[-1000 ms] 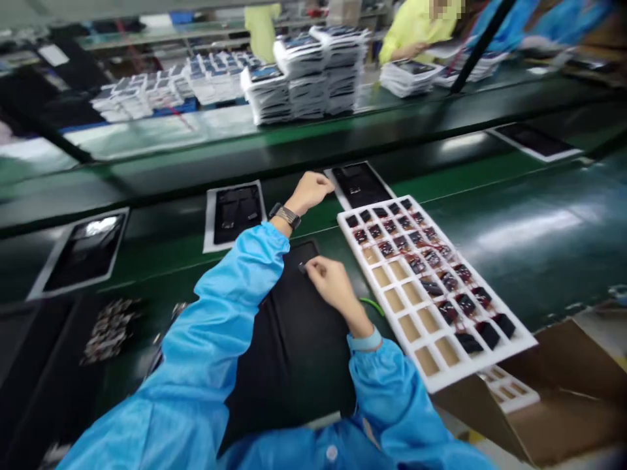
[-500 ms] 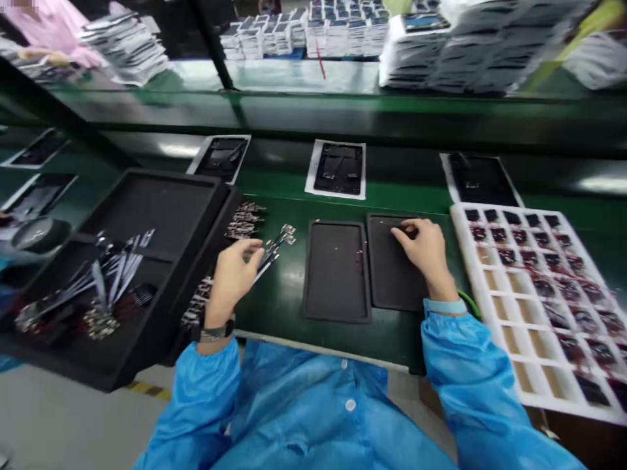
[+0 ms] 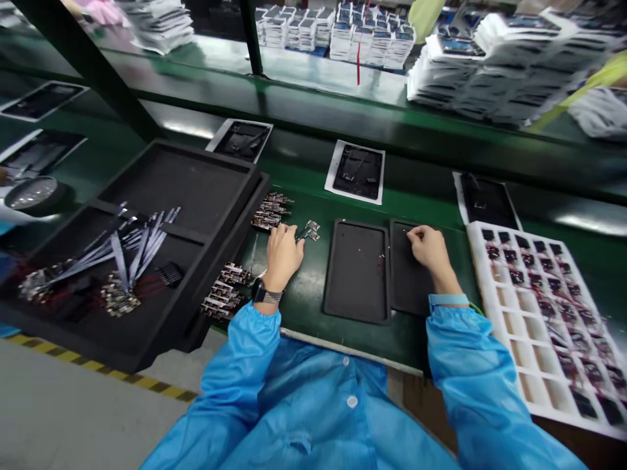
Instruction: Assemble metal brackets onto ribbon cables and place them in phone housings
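Note:
My left hand (image 3: pixel 283 253) rests on the green bench with its fingers curled on a small metal part (image 3: pixel 309 230), beside rows of little circuit parts (image 3: pixel 270 211). More such parts (image 3: pixel 223 296) lie near my wrist. My right hand (image 3: pixel 427 248) is curled, fingers pressed down on the right one of two black pads (image 3: pixel 410 287); what it holds, if anything, is hidden. The left black pad (image 3: pixel 358 271) lies between my hands with tiny specks on it.
A large black tray (image 3: pixel 196 189) with flat cables (image 3: pixel 132 245) sits at left. A white foam grid tray (image 3: pixel 533 356) with small dark components is at right. Black devices on white sheets (image 3: pixel 357 171) ride the belt beyond. Stacks of white trays (image 3: pixel 494 72) stand behind.
My view has swung left and steadied. My left hand came back from the belt to the small parts on the bench. My right hand stays on the right black pad.

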Demonstrator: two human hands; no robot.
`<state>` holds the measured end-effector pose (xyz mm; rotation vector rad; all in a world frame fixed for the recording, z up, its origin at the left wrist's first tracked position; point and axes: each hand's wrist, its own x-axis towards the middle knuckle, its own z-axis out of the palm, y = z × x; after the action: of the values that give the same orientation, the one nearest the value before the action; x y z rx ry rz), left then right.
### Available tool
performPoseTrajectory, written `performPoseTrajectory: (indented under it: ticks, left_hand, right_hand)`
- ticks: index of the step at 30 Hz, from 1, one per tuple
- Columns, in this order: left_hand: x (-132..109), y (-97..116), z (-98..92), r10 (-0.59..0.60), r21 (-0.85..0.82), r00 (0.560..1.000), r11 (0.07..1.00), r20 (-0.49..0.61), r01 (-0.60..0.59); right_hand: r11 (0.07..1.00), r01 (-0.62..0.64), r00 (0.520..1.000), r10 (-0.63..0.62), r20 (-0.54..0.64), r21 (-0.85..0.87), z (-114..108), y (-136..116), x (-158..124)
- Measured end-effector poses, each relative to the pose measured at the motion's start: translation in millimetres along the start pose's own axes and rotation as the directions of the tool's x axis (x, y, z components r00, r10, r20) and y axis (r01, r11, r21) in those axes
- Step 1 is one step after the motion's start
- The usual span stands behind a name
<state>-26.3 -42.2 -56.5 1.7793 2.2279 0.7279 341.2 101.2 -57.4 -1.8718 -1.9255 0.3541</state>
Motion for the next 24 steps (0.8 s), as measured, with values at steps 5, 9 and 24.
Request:
performPoseTrajectory:
  ticks: [5, 9, 24]
  left_hand:
    - [30.8, 23.6, 13.6, -0.037, 0.044, 0.999, 0.998, 0.007, 0.036]
    - [51.8, 29.9, 27.1, -0.173, -0.049, 0.985, 0.984, -0.01, 0.172]
    - [28.9, 55.1, -119.7, -0.147, -0.469, 0.918, 0.882, -0.369, -0.048]
  right_hand:
    - [0.896, -0.035, 0.997, 0.059, -0.041, 0.443, -11.9, -1.8, -13.6]
    - [0.653, -0.046, 0.999, 0.039, 0.027, 0.756, -15.7, 0.5, -25.3]
    - [0.561, -0.01, 0.99, -0.111, 0.087, 0.827, -36.4, -34.7, -65.9]
